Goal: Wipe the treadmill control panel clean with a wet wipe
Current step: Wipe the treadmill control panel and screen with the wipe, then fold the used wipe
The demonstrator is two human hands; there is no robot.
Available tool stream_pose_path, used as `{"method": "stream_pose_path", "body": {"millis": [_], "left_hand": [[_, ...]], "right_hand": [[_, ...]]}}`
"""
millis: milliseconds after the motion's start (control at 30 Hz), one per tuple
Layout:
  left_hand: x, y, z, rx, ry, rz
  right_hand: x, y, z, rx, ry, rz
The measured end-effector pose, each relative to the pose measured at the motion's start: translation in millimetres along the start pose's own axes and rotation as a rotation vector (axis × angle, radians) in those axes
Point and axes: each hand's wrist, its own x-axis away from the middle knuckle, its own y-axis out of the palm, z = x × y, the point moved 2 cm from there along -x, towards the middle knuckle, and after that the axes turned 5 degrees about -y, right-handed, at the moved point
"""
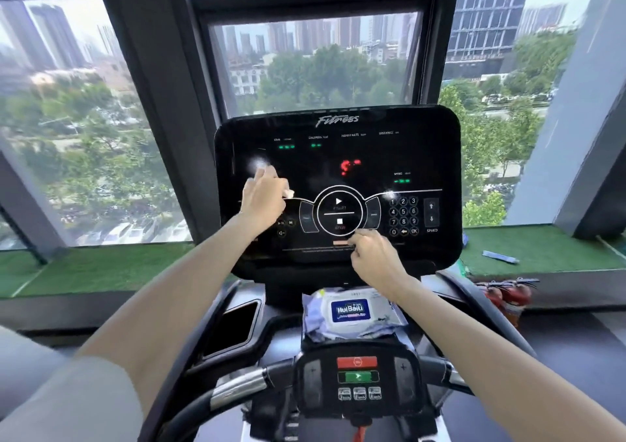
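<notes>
Black glass makes up the control panel (338, 157), which stands upright ahead of us with green readouts and a red display lit.

Head view:

1. Our left hand (264, 194) is on the left part of the panel, above the small media icons and left of the round start/stop dial (339, 212). It holds the wet wipe (288, 192) bunched between hand and glass. A white corner shows at the thumb side, and a blurred white patch shows past the fingertips.
2. Our right hand (372, 255) is at the lower middle of the panel, just below the dial. Its fingers (355, 240) are curled and touch the glass near the bottom edge. We see nothing in them. We judge that this hand braces.
3. The wipe pack (352, 311) lies flat on the shelf under the panel, above the lower console (357, 370) with its red and green buttons.

Progress, as a judgement: wiping is under way on the left side. The glass shows no streaks or moisture that would mark finished zones, so we cannot tell how much is done. We treat the dial, the number keypad (403, 216), the speed arrows and the top row of readouts as remaining.
</notes>
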Motion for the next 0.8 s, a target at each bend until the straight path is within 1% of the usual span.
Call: {"method": "stream_pose_path", "body": {"millis": [67, 167, 200, 233, 333, 367, 433, 467, 533, 667, 733, 800], "left_hand": [[2, 1, 2, 0.452, -0.225, -0.055], [13, 3, 23, 1.068, -0.459, -0.27], [19, 3, 34, 1.212, -0.514, -0.353], [24, 3, 44, 1.307, -0.534, -0.426], [34, 3, 83, 1.503, -0.5, -0.592], [37, 4, 98, 1.558, -0.482, -0.639], [44, 5, 132, 1.64, -0.449, -0.732], [48, 5, 152, 1.673, -0.43, -0.787], [58, 6, 194, 1.723, -0.383, -0.91], [90, 14, 287, 1.718, -0.27, -1.141], [115, 18, 335, 1.711, -0.226, -1.265], [143, 19, 380, 1.644, -0.155, -1.419]], "right_hand": [[-3, -1, -5, -0.128, 0.074, 0.008], [-2, -9, -7, -0.379, 0.252, 0.004], [0, -13, -7, -0.479, 0.313, 0.003], [2, -17, -6, -0.601, 0.381, 0.005], [15, -28, 6, -1.008, 0.606, 0.013], [22, -31, 12, -1.106, 0.679, 0.003], [40, -39, 30, -1.216, 0.785, 0.006], [51, -44, 41, -1.247, 0.828, 0.032], [79, -59, 63, -1.323, 0.92, 0.136], [150, -94, 113, -1.439, 1.026, 0.437], [193, -113, 136, -1.358, 1.068, 0.539], [240, -134, 151, -1.24, 1.136, 0.598]]}}
